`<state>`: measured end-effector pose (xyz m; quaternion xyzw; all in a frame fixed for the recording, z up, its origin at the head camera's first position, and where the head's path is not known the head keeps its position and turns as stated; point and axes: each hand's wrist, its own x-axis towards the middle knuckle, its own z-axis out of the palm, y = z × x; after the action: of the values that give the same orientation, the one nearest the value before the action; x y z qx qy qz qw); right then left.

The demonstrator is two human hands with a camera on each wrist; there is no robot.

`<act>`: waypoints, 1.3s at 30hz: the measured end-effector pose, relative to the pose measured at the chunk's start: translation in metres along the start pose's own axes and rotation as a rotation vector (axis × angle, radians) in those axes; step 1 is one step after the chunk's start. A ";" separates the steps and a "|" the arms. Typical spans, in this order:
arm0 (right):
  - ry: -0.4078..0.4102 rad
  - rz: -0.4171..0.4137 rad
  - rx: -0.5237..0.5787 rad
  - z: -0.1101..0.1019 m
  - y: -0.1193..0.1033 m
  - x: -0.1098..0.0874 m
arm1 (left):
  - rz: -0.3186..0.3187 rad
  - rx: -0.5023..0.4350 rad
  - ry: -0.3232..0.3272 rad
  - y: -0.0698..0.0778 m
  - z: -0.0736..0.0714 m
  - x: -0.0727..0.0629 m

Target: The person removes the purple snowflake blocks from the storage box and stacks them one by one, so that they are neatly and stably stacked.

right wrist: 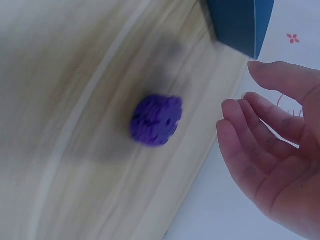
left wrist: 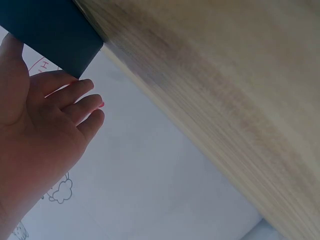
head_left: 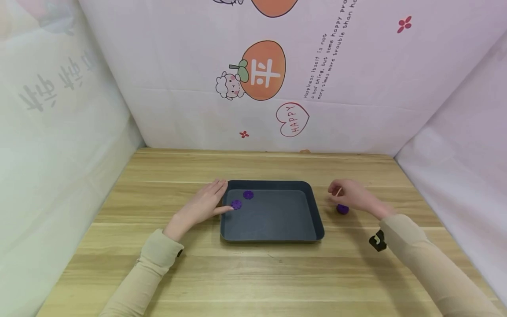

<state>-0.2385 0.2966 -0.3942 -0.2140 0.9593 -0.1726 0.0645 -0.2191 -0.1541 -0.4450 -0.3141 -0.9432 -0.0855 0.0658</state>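
A dark grey tray lies on the table, with two purple notched discs inside near its left end. My left hand holds the tray's left wall, thumb over the rim beside the nearer disc. In the left wrist view, the fingers lie by the tray's corner, and the thumb is partly hidden behind the wall. To the right of the tray, a small purple stack of notched discs sits on the wood. Just beyond it, my right hand hovers with loosely bent fingers, nothing visible in its grasp.
The wooden table meets a printed white cloth at the back, and white cloth also hangs at both sides. A black wrist mount hangs under the right sleeve.
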 end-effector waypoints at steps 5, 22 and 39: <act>0.009 -0.020 -0.009 0.001 -0.012 0.011 | -0.012 -0.005 -0.015 0.001 -0.001 0.001; -0.001 -0.070 -0.001 0.011 -0.047 0.047 | -0.018 -0.006 -0.028 0.000 0.001 0.000; -0.011 -0.190 -0.030 0.026 -0.082 0.071 | -0.012 -0.001 -0.019 -0.001 -0.001 0.000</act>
<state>-0.2658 0.1881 -0.3926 -0.3058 0.9368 -0.1624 0.0501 -0.2198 -0.1546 -0.4438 -0.3094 -0.9456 -0.0834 0.0563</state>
